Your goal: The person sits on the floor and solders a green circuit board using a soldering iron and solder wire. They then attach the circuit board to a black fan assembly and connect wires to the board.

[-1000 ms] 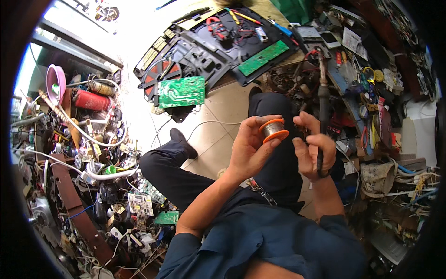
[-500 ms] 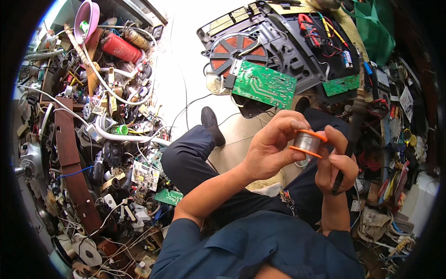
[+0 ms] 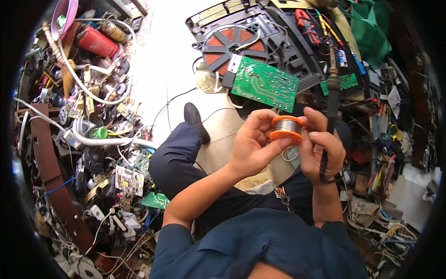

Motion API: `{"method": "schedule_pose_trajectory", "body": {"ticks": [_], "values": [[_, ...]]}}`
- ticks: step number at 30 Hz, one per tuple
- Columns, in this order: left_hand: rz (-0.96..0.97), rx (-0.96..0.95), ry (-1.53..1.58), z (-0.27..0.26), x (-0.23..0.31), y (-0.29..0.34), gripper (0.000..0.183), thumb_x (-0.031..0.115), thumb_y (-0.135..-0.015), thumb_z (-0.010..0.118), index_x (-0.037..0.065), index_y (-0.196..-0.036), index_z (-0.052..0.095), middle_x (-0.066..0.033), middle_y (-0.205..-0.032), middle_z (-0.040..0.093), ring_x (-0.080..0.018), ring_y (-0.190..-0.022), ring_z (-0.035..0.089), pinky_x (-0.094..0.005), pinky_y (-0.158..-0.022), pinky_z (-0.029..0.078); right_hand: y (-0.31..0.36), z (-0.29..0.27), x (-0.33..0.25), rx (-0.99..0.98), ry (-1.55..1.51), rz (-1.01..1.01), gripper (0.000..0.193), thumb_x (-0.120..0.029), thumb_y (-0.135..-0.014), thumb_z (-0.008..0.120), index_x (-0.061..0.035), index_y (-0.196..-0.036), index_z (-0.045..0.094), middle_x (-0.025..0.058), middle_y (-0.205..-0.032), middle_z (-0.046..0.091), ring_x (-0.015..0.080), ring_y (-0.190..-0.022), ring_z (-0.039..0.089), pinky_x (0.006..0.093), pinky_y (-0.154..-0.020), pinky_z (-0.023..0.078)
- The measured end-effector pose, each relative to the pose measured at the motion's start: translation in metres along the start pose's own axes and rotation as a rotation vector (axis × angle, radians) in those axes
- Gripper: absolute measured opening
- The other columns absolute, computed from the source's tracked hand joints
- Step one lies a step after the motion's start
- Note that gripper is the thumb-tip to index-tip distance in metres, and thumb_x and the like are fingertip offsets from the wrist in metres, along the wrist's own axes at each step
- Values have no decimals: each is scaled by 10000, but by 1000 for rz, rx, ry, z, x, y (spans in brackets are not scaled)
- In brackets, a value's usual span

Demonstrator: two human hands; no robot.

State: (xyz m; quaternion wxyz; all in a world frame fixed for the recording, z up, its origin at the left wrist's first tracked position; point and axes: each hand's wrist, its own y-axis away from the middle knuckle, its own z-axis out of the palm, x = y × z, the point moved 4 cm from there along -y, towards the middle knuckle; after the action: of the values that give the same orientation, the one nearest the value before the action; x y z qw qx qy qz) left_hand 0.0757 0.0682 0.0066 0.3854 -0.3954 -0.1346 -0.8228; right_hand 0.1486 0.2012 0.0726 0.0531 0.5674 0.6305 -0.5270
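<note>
A spool of solder wire (image 3: 286, 125) with orange rims and silvery windings is pinched in my left hand (image 3: 253, 146), the thumb near its lower rim. My right hand (image 3: 325, 153) is closed around the dark handle of a soldering iron (image 3: 333, 90), whose metal end points away from me. The right thumb and fingertips also meet the spool's right side. Just beyond my hands a green circuit board (image 3: 265, 86), solder side up, lies over the black casing of an induction cooker (image 3: 295, 60). Its round copper coil (image 3: 232, 46) shows behind the board.
A red clamp meter (image 3: 304, 25) with probes and a smaller green board (image 3: 346, 83) lie at the far right, near a green bag (image 3: 369, 32). Heaped electronic scrap (image 3: 130, 181) lines my left, with a red cylinder (image 3: 98, 42) farther off. More clutter crowds the right.
The spool has turned more upright and come left in the view with both hands. The soldering iron stands straighter. The surroundings have shifted left as the view turned.
</note>
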Motion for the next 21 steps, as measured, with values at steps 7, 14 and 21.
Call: {"method": "schedule_pose_trajectory", "body": {"ticks": [7,14,21], "values": [[-178,77,204,2,-1,5,396,120,-1025,641,-20,-1320,417,-176,-1241,628,-226,-1107,684,-364,-953,585,2,-2,-1,13,-22,18,376,148,-858,648,-41,-1151,507,284,-1251,662,327,-954,749,383,-790,625],[-269,27,363,0,-10,7,457,373,-1107,456,28,-1403,413,-197,-1337,608,-261,-1101,700,-406,-930,589,1,3,-12,39,-40,65,369,117,-861,698,-28,-1153,527,284,-1226,672,300,-993,741,367,-832,611],[-317,25,338,10,-8,6,530,437,-1117,383,34,-1462,400,-187,-1388,591,-257,-1136,685,-413,-962,570,2,7,-14,13,74,45,492,97,-753,769,-40,-1171,547,243,-1222,692,315,-882,722,377,-795,574]]}}
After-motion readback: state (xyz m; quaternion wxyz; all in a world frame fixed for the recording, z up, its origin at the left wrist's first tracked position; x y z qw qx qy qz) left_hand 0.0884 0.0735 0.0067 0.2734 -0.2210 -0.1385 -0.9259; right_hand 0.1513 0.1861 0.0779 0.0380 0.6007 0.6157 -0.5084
